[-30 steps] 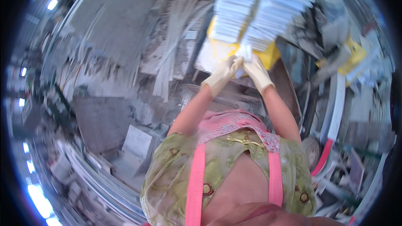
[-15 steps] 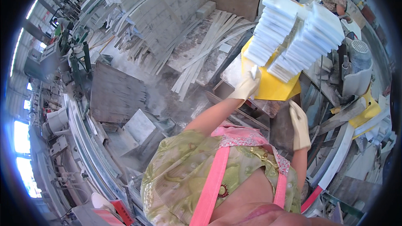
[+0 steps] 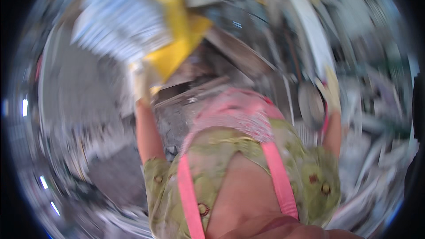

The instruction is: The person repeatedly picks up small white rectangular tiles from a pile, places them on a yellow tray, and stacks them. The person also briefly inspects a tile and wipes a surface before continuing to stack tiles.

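The two hands are far apart, both in pale gloves and both smeared by blur. The left hand (image 3: 142, 79) is at the near end of the stack of white slabs (image 3: 124, 22), beside the yellow sheet (image 3: 179, 53); its fingers melt into the pale slab edges, so I cannot tell whether it grips one or only touches. The right hand (image 3: 331, 90) has its thumb standing away from its fingers, at the lower end of a long white strip (image 3: 312, 31); whether it touches the strip is unclear. The stack is at the upper left, its far end cut off by the top edge, the single slabs reduced to streaks. Just left of the right hand is a round grey disc (image 3: 311, 105), its kind hard to make out. Between the forearms is the pink apron (image 3: 234, 106); beyond the yellow sheet, a brown board (image 3: 239, 55) slants, its surface blurred.
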Demonstrator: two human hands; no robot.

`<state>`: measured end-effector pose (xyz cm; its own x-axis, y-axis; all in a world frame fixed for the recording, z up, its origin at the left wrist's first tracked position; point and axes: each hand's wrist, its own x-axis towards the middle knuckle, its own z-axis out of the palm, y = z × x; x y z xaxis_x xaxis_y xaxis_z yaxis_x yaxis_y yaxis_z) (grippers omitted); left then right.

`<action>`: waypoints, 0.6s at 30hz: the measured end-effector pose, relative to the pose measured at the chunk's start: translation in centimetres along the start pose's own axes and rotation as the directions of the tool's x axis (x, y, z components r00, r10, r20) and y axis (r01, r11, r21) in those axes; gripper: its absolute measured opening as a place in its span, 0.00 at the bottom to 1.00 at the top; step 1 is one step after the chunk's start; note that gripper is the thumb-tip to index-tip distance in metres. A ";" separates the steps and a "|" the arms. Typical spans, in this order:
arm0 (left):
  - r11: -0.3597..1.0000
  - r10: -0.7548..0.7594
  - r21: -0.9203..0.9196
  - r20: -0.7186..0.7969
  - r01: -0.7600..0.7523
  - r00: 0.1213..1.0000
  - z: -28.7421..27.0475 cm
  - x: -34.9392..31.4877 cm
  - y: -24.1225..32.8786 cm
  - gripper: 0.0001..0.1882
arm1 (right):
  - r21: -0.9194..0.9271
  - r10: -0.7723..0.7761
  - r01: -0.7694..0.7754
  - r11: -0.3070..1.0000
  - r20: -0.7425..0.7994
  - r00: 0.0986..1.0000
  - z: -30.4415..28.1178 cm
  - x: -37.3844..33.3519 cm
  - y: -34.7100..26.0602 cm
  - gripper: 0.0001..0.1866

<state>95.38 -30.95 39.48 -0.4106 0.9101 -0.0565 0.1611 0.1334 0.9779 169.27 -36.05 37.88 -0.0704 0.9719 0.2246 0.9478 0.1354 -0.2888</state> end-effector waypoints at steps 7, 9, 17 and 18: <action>0.969 -0.049 0.238 -0.074 0.065 0.996 0.4 0.1 2.5 0.13 | -0.309 0.153 -0.091 0.947 0.184 0.971 -0.7 2.6 -3.8 0.59; 0.963 -0.063 0.258 -0.084 0.083 0.995 0.6 -0.7 3.1 0.12 | -0.260 0.095 -0.042 0.965 0.191 0.977 -1.5 2.7 -3.8 0.59; 0.951 -0.064 0.300 -0.050 0.076 0.997 1.4 -0.3 3.3 0.11 | -0.336 -0.003 0.035 0.941 0.095 0.995 -0.8 3.2 -1.5 0.47; 0.962 -0.026 0.271 -0.008 0.027 1.000 1.3 0.4 2.7 0.11 | -0.410 0.031 0.005 0.912 0.081 0.996 -0.1 3.3 -1.9 0.44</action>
<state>96.83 -29.75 41.88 -0.4214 0.9033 -0.0800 0.3876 0.2592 0.8846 167.25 -33.12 39.25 -0.0662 0.9881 0.1390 0.9916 0.0497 0.1191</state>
